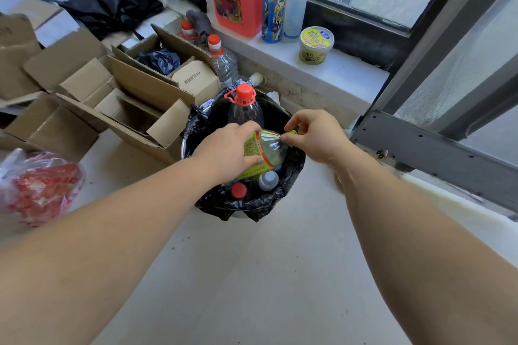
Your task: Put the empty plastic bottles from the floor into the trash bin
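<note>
A trash bin lined with a black bag (291,176) stands on the floor in the middle of the view. Over its opening I hold a clear bottle with a yellow-green label (266,150), lying on its side. My left hand (227,148) grips its labelled body and my right hand (316,136) pinches its cap end. Inside the bin a large clear bottle with a red cap and handle (244,105) stands upright at the back. A red-capped bottle (238,190) and a grey-capped bottle (268,180) lie at the front.
Open cardboard boxes (117,92) crowd the floor left of the bin, with two red-capped bottles (221,60) behind them. A red-and-white plastic bag (39,185) lies at the far left. The window sill (344,64) holds a pink jug, spray bottles and a yellow tub.
</note>
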